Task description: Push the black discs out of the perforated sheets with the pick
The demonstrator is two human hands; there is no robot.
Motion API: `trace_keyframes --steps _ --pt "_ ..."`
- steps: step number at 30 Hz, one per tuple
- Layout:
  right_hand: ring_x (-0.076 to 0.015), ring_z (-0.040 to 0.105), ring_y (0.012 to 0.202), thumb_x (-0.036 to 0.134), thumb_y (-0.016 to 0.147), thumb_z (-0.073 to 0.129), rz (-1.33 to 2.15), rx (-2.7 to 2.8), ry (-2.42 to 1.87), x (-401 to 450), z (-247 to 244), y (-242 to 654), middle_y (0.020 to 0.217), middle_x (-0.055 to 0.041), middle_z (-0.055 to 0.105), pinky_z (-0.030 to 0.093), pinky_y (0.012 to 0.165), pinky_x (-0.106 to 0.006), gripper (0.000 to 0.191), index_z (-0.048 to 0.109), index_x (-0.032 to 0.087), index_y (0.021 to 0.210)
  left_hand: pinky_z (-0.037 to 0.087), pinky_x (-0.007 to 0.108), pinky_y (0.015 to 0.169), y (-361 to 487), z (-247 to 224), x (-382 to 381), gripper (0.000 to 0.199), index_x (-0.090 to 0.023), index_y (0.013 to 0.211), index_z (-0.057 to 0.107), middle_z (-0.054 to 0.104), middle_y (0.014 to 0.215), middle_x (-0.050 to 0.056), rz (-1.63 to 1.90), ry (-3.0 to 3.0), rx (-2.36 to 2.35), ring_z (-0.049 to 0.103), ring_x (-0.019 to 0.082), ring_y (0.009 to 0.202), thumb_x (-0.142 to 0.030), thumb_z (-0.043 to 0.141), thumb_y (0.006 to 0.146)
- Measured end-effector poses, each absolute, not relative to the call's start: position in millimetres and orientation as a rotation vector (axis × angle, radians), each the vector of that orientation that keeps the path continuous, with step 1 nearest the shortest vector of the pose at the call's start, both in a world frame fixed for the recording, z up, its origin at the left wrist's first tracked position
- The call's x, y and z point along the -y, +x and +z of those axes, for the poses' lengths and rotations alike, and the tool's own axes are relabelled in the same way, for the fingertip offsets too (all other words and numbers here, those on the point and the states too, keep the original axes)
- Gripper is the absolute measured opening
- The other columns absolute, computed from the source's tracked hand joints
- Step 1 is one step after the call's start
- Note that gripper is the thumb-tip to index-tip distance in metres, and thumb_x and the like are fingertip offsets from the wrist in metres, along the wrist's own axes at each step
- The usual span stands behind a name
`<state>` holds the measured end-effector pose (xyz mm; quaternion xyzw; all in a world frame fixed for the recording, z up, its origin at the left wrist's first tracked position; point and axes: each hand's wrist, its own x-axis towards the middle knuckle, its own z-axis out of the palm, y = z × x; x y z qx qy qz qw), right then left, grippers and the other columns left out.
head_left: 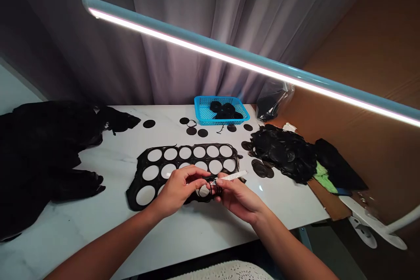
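A black sheet with rows of round holes (141, 179) lies flat on the white table under my hands. My left hand (180, 189) is closed in a pinch above its near edge, on a thin black strip (201, 189) that curls like a ring. Close beside it, my right hand (238, 197) is closed around a slim white tool (235, 176), whose handle sticks out past the thumb. The tool's working end is at the black strip and too small to make out. Some black material also shows under the right fingers.
A blue basket (197, 116) with black discs stands at the back. Loose black discs (202, 133) lie before it. To the right is a heap of black discs (278, 151); at left, a large black pile (42, 162). A lit tube lamp (197, 43) crosses overhead.
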<state>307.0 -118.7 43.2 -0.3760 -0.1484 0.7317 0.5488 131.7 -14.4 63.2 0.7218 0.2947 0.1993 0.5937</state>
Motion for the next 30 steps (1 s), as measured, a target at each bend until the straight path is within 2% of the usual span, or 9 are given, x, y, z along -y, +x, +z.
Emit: trace_keyframes --steps 5,13,16,19,23,27,30 --pt "-0.0163 0.066 0.091 0.028 0.079 0.075 1.773 0.285 -0.872 122.4 43.5 307.0 0.092 -0.0048 0.070 0.047 0.067 -0.022 0.027 0.050 0.019 0.080 0.045 0.024 0.060 132.8 64.1 14.7 0.023 -0.017 0.101 0.068 0.064 0.080 0.001 0.407 1.413 -0.645 0.057 0.012 0.065 -0.033 0.067 0.083" --pt "-0.0179 0.067 0.097 0.027 0.078 0.074 1.796 0.211 -0.855 124.6 47.0 308.0 0.096 -0.0065 0.071 0.049 0.071 -0.023 0.027 0.049 0.020 0.080 0.040 0.020 0.051 132.1 67.4 19.1 0.022 -0.016 0.092 0.061 0.059 0.073 -0.001 0.460 1.254 -0.694 0.057 0.009 0.059 -0.034 0.070 0.082" --pt "-0.0166 0.067 0.094 0.027 0.080 0.073 1.816 0.167 -0.832 124.1 44.8 306.3 0.096 -0.0058 0.070 0.049 0.071 -0.023 0.023 0.051 0.019 0.083 0.038 0.019 0.048 132.3 67.8 20.3 0.021 -0.015 0.091 0.061 0.060 0.075 0.000 0.451 1.218 -0.704 0.057 0.009 0.058 -0.032 0.069 0.082" --pt "-0.0136 0.065 0.084 0.029 0.080 0.070 1.824 0.127 -0.758 124.0 42.9 305.0 0.098 -0.0059 0.068 0.047 0.063 -0.021 0.021 0.051 0.020 0.081 0.038 0.019 0.049 132.9 67.8 19.2 0.021 -0.015 0.089 0.060 0.059 0.074 -0.001 0.467 1.199 -0.725 0.057 0.009 0.058 -0.032 0.069 0.082" --pt "-0.0141 0.057 0.076 0.032 0.080 0.066 1.771 0.238 -0.774 122.7 42.7 309.2 0.105 -0.0081 0.066 0.040 0.052 -0.023 0.021 0.049 0.021 0.075 0.048 0.024 0.061 124.8 60.7 16.4 0.019 -0.017 0.091 0.060 0.063 0.082 0.002 0.488 1.391 -0.741 0.064 0.016 0.076 -0.035 0.064 0.087" --pt "-0.0159 0.054 0.078 0.035 0.082 0.065 1.545 0.393 -0.936 114.7 41.1 318.6 0.108 -0.0079 0.065 0.041 0.058 -0.027 0.021 0.049 0.022 0.076 0.052 0.032 0.080 100.2 36.6 25.3 0.015 -0.021 0.100 0.064 0.065 0.100 0.004 0.467 2.029 -0.747 0.063 0.019 0.092 -0.027 0.051 0.095" --pt "-0.0162 0.054 0.081 0.036 0.082 0.067 1.379 0.638 -1.140 108.1 33.8 318.3 0.107 -0.0067 0.066 0.042 0.065 -0.028 0.026 0.048 0.021 0.071 0.047 0.043 0.097 81.4 13.5 40.6 0.028 -0.024 0.120 0.061 0.060 0.125 0.008 0.435 2.487 -0.610 0.056 0.026 0.117 -0.021 0.051 0.094"
